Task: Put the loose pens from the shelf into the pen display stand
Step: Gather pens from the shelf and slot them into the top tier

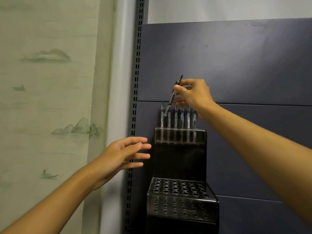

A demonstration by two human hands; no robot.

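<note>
From the head camera, the risk sits at the top tier of the black pen display stand, which is mounted against the dark blue back panel. The right hand pinches a dark pen between thumb and fingertips, and the pen is tilted, its lower end down among the tops of the pens already standing in the top row. At that slant the tip could catch a neighbouring pen or the rim of a hole rather than drop in, and because the grip is high on the barrel, the pen could pivot or slip out of the pinch. The pen probably needs bringing upright over a free hole near the left end of the row before it is lowered; which hole is free I cannot tell. The left hand is released, fingers spread and nearly straight, holding nothing, hovering just beside the stand's left edge without touching it. The lower tiers of holes show no pens. The shelf holding loose pens is not in view.
</note>
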